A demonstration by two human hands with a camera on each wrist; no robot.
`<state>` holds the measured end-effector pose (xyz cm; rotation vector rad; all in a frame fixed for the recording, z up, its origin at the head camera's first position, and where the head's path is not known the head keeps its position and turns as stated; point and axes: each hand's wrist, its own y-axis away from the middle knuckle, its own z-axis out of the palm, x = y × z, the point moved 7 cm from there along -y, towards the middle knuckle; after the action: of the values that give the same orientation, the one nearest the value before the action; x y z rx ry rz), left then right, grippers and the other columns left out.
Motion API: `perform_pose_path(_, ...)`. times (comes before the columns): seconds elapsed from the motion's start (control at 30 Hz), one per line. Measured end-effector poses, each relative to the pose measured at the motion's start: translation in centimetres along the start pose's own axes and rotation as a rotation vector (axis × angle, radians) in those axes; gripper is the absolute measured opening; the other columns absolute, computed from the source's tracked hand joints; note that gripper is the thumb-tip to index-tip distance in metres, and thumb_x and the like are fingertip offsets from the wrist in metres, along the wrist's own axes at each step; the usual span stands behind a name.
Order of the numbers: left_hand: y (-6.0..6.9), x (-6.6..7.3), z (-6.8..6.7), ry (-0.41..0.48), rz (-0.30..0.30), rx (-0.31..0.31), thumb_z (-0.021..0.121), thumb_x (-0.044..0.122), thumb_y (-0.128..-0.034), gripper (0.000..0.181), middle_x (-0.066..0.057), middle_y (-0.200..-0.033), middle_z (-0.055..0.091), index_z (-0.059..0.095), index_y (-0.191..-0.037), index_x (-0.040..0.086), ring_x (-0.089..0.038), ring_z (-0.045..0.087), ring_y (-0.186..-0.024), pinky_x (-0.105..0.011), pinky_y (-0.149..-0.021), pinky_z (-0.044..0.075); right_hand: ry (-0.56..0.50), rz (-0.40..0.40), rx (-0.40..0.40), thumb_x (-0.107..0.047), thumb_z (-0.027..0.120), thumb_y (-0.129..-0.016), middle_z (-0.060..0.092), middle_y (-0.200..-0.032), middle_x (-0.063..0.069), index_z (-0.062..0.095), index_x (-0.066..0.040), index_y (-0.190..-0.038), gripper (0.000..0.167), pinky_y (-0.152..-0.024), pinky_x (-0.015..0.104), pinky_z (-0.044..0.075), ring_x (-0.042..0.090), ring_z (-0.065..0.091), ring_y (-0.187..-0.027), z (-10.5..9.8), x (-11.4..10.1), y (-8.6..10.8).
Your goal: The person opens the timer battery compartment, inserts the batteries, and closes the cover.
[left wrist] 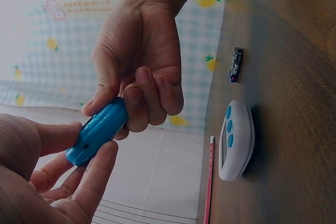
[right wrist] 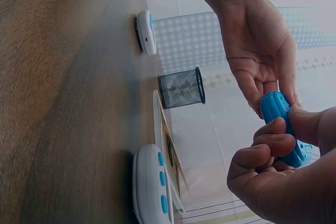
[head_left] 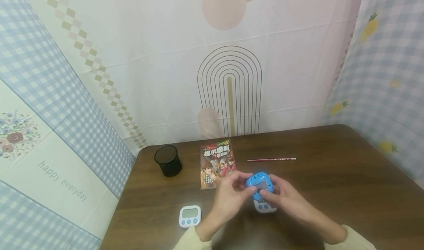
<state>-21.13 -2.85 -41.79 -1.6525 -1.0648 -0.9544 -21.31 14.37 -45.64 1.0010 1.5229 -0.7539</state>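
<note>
Both hands hold one blue plastic device point(head_left: 260, 181) above the table. The left hand point(head_left: 229, 194) pinches its left side between thumb and fingers, and the right hand point(head_left: 291, 200) grips its right side, thumb on the near face. In the left wrist view the blue device point(left wrist: 97, 132) is seen edge-on between the left hand point(left wrist: 52, 166) and right hand point(left wrist: 142, 66). The right wrist view shows the device point(right wrist: 275, 111) with the right hand's fingers curled at it. Below it on the table lies a white timer point(head_left: 265, 207) with blue buttons, partly hidden by the device.
A second white timer point(head_left: 190, 216) lies near the left forearm. Farther back are a black mesh cup point(head_left: 169, 161), a comic-style booklet point(head_left: 216, 161) and a red pencil point(head_left: 271, 159). A small dark battery point(left wrist: 236, 65) lies on the table in the left wrist view.
</note>
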Motion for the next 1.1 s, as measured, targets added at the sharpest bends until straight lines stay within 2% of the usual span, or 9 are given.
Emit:
perform_pose_path(0.27,0.02,-0.01,-0.07,-0.008,-0.010,0.008,0.086,0.007,-0.0866,0.030,-0.004,-0.094,0.078,0.078,-0.115,0.011,-0.004,0.069,-0.078,-0.021,-0.073,0.060,0.016,0.002,0.000,-0.026,0.063,-0.107,0.065,-0.134,0.025,0.042,0.006,-0.148,0.056,-0.094,0.058,0.061,0.041,0.066,-0.124,-0.01,0.07,0.00)
perform_pose_path(0.63,0.08,0.00,-0.03,-0.030,0.003,0.019,0.086,0.007,-0.0871,0.029,-0.001,-0.094,0.078,0.078,-0.115,0.010,-0.001,0.068,-0.079,-0.020,-0.074,0.059,0.027,0.002,-0.001,-0.026,0.063,-0.107,0.064,-0.136,0.024,0.042,0.005,-0.148,0.056,-0.097,0.061,0.059,0.044,0.063,-0.129,-0.05,0.22,-0.06)
perform_pose_path(0.97,0.01,-0.15,-0.14,0.008,-0.007,0.026,0.084,0.002,-0.0876,0.030,-0.005,-0.097,0.077,0.077,-0.116,0.008,-0.004,0.068,-0.082,-0.019,-0.078,0.061,0.048,-0.055,0.002,-0.022,0.064,-0.106,0.065,-0.135,0.020,0.044,0.005,-0.147,0.053,-0.102,0.059,0.057,0.042,0.063,-0.130,-0.11,-0.22,0.03)
perform_pose_path(1.1,-0.11,-0.17,-0.40,0.015,-0.003,0.027,0.083,0.001,-0.0875,0.030,-0.006,-0.097,0.077,0.077,-0.116,0.008,-0.005,0.070,-0.083,-0.020,-0.079,0.061,0.037,-0.027,0.018,-0.024,0.066,-0.105,0.066,-0.136,0.021,0.044,0.006,-0.148,0.057,-0.102,0.058,0.058,0.041,0.064,-0.129,-0.13,-0.14,-0.07)
